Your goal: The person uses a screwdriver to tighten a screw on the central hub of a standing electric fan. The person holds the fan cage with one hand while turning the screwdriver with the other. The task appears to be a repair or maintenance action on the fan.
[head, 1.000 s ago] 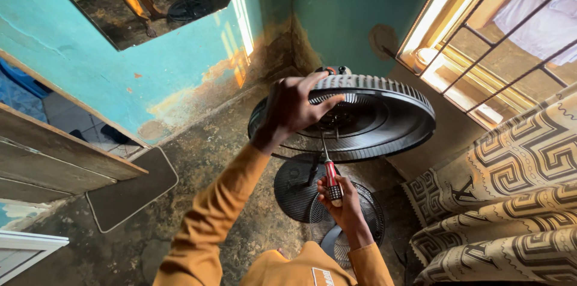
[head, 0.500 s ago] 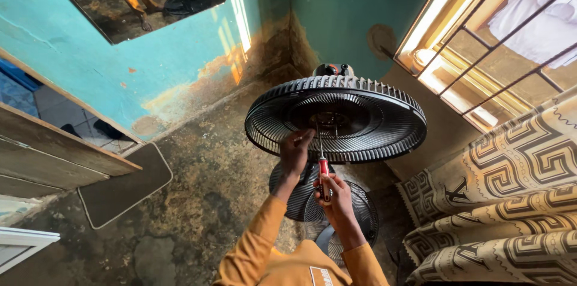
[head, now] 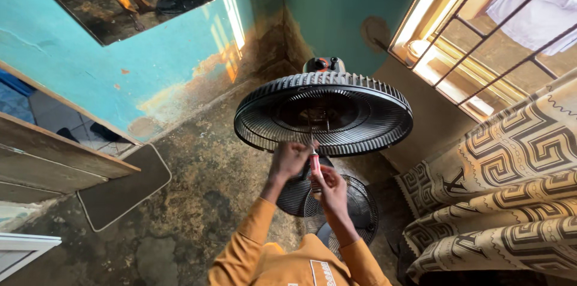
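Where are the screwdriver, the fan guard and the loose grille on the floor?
screwdriver [head: 314,163], head view, on its red handle between the hands.
fan guard [head: 372,133], head view, on the ribbed outer ring, right side.
loose grille [head: 360,208], head view, on its wire mesh right of the right hand.

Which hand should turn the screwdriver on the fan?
Probably the right hand: it already grips the red screwdriver handle. The left hand is up beside the shaft below the fan guard.

Pretty rough corner I'm in: turquoise walls [head: 90,76] stained brown down low and a blotchy concrete floor [head: 198,202]. Barred window [head: 481,45] on my right pours in sunlight, patterned curtain [head: 499,184] beside it, dark mat [head: 123,193] by the doorway.
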